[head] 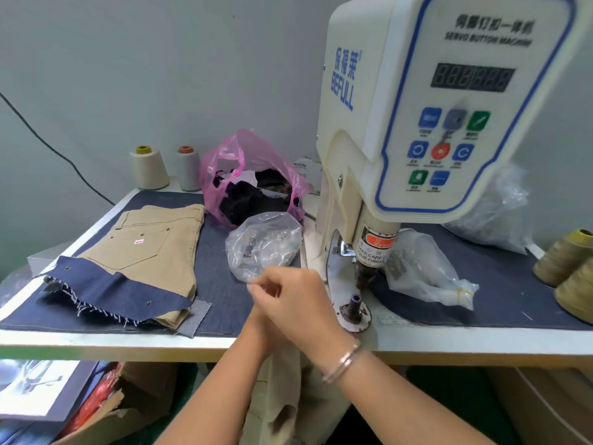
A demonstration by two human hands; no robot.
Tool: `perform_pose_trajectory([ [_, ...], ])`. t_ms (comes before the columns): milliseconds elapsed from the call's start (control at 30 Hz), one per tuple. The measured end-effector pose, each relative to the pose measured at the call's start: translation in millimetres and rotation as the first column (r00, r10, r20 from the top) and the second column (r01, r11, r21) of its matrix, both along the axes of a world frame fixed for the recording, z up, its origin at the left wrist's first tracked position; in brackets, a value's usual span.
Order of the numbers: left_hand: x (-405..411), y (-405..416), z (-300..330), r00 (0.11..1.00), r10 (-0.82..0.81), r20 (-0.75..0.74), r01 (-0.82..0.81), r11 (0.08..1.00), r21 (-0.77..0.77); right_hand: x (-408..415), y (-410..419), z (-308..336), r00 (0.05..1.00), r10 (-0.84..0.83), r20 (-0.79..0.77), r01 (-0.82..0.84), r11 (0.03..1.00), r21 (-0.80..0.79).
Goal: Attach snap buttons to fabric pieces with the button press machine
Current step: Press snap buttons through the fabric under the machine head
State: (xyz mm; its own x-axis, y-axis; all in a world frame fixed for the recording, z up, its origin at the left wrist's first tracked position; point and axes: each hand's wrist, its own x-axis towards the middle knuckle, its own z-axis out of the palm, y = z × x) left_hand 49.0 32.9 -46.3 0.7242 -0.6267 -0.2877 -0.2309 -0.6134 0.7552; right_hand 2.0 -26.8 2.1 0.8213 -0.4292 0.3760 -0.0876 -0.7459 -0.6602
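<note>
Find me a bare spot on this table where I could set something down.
Bare denim mat between the tan trousers and the clear bag; another strip right of the press, before the thread cones. Crowded around the lower die.

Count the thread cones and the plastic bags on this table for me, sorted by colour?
Cream or white thread cones: 2, one yellow-capped, one orange-capped
Olive thread cones: 2, the farther and the nearer
Pink plastic bag: 1
Clear plastic bags: 3, left of the machine, right of it, far right
Total: 8
</note>
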Motion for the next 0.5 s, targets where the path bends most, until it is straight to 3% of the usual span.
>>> perform_pose_trajectory([
  [33, -2, -4, -3, 0.996, 0.038, 0.082, -0.041, 0.999, 0.035, -27, 1, -5, 1.000, -0.006, -0.009, 0.007, 0.995, 0.097],
  [67, 0, -8, -2, 0.996, 0.001, 0.089, 0.001, 1.000, -0.028, -52, -4, -10, 1.000, -0.015, -0.026, 0.020, 0.981, 0.193],
  [100, 5, -19, -1, 0.965, -0.056, 0.258, 0.086, 0.991, -0.107, -72, -11, -13, 0.998, -0.039, -0.055, 0.053, 0.961, 0.270],
  [200, 20, -14, 4, 0.933, -0.109, 0.344, 0.194, 0.955, -0.224, -105, -44, -14, 0.985, -0.146, -0.093, 0.171, 0.906, 0.387],
  [367, 16, -21, -3, 0.934, -0.084, 0.348, 0.187, 0.943, -0.274, -107, -87, 3, 0.987, -0.150, -0.060, 0.161, 0.930, 0.329],
  [500, 18, -20, -3, 0.928, -0.101, 0.358, 0.209, 0.938, -0.277, -94, -98, 7, 0.987, -0.116, -0.112, 0.128, 0.986, 0.109],
])
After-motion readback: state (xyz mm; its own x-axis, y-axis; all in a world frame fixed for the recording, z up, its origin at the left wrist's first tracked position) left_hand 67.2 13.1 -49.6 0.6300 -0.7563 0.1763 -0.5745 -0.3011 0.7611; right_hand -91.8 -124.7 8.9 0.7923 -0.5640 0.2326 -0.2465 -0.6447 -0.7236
